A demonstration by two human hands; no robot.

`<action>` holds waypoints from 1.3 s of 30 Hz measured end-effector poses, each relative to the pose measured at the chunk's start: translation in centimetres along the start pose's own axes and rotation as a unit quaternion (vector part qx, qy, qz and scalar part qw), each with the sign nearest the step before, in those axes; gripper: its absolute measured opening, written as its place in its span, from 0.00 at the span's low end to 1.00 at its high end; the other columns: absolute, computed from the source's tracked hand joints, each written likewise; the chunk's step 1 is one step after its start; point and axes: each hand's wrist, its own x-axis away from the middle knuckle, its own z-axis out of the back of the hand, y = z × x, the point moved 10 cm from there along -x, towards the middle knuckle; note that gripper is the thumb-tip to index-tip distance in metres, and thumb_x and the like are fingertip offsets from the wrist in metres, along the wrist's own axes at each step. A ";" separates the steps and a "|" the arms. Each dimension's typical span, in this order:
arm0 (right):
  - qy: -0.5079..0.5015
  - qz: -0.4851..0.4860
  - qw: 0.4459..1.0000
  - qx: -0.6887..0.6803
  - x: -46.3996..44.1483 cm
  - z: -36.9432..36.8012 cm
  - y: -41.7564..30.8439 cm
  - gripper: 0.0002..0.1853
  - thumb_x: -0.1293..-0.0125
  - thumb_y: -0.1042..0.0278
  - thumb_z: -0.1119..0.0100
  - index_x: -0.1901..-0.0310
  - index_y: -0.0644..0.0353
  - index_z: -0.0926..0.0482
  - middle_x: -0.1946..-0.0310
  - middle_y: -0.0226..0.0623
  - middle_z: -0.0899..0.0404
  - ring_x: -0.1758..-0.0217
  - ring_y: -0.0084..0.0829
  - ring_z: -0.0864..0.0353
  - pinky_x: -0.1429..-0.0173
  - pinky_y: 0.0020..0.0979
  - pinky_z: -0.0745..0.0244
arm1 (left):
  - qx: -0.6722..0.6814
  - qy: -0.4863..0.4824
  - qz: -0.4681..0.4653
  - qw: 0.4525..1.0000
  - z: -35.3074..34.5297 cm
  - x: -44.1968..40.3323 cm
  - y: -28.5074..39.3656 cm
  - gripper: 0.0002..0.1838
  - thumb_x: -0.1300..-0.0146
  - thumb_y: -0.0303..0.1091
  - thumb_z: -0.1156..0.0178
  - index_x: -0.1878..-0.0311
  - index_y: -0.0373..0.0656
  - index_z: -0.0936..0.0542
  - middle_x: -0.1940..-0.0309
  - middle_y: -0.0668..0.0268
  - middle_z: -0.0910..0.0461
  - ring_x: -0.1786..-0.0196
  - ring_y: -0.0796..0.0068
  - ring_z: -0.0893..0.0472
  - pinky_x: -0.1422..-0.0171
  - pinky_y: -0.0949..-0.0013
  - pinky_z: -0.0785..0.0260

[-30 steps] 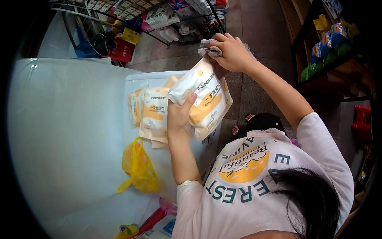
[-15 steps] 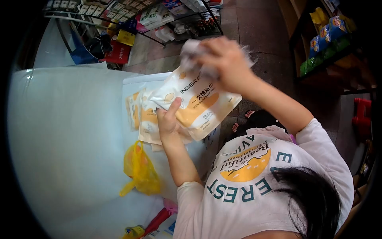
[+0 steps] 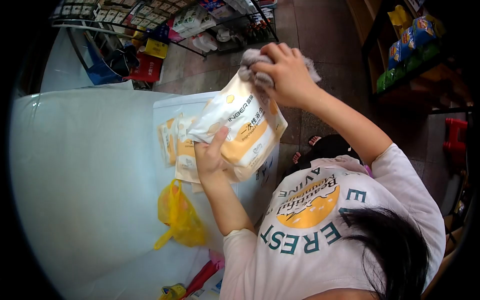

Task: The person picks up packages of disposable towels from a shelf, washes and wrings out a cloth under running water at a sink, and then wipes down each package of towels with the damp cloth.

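My left hand (image 3: 212, 152) grips a cream and orange pack of disposable bath towels (image 3: 252, 132) by its lower left side, thumb on the printed front. The pack is tilted above the table. My right hand (image 3: 287, 72) is closed around a bunched grey cloth (image 3: 257, 67), which sits at the pack's upper corner. Whether the cloth presses on the pack there, I cannot tell. Similar packs (image 3: 170, 140) lie on the white surface behind and under my left hand, partly hidden.
A knotted yellow plastic bag (image 3: 180, 215) stands on the white table (image 3: 90, 165) near my left forearm. Display racks with goods (image 3: 210, 40) are at the back, and a shelf with blue snack bags (image 3: 407, 42) is at right. A red stool-like object (image 3: 455, 140) stands on the floor.
My right hand has slowed from a blur and sits slightly higher with the cloth at the pack's top corner. The pack has turned and its right side has swung leftward.
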 end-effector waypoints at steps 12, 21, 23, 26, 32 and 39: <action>0.020 -0.026 0.996 0.085 -0.2 -0.5 2.1 0.14 0.56 0.64 0.39 0.63 0.48 0.21 0.57 0.35 0.31 0.52 0.36 0.34 0.53 0.38 0.41 | -0.010 0.019 0.001 1.000 0.8 -0.1 -0.6 0.25 0.46 0.20 0.42 0.43 0.30 0.36 0.49 0.54 0.28 0.48 0.64 0.26 0.43 0.65 0.33; 0.086 -0.164 0.981 -0.054 1.6 2.2 10.1 0.19 0.52 0.69 0.39 0.55 0.51 0.23 0.57 0.40 0.27 0.55 0.43 0.26 0.51 0.36 0.29 | 0.082 0.043 -0.006 0.996 1.0 0.1 -1.1 0.24 0.46 0.18 0.45 0.44 0.29 0.36 0.49 0.53 0.29 0.48 0.63 0.26 0.43 0.65 0.33; 0.094 -0.085 0.976 -0.179 0.8 4.0 5.5 0.21 0.54 0.68 0.39 0.53 0.49 0.24 0.56 0.41 0.28 0.53 0.42 0.27 0.50 0.37 0.31 | 0.083 0.036 -0.013 0.996 1.2 -0.1 -0.6 0.24 0.46 0.18 0.45 0.44 0.29 0.36 0.49 0.53 0.29 0.48 0.63 0.27 0.43 0.65 0.34; 0.009 -0.013 0.996 -0.087 1.4 1.8 -1.0 0.25 0.56 0.64 0.38 0.50 0.50 0.25 0.56 0.42 0.31 0.51 0.40 0.31 0.52 0.37 0.36 | 0.063 0.048 -0.041 0.996 1.3 -0.2 0.1 0.24 0.46 0.18 0.44 0.44 0.28 0.36 0.49 0.53 0.28 0.48 0.63 0.27 0.42 0.65 0.35; -0.121 -0.054 0.984 -0.117 5.8 -3.5 0.6 0.21 0.54 0.64 0.40 0.53 0.48 0.23 0.60 0.38 0.32 0.53 0.39 0.33 0.54 0.37 0.40 | 0.035 0.098 -0.072 0.992 3.1 -0.3 2.1 0.26 0.46 0.19 0.44 0.42 0.30 0.37 0.47 0.54 0.30 0.45 0.63 0.29 0.41 0.64 0.36; -0.204 -0.182 0.946 -0.173 9.6 -7.6 9.8 0.19 0.51 0.67 0.41 0.53 0.50 0.23 0.62 0.37 0.28 0.57 0.34 0.27 0.52 0.34 0.32 | 0.103 0.113 -0.056 0.987 6.4 -0.4 1.5 0.26 0.41 0.22 0.51 0.39 0.32 0.42 0.43 0.53 0.34 0.43 0.59 0.31 0.39 0.59 0.37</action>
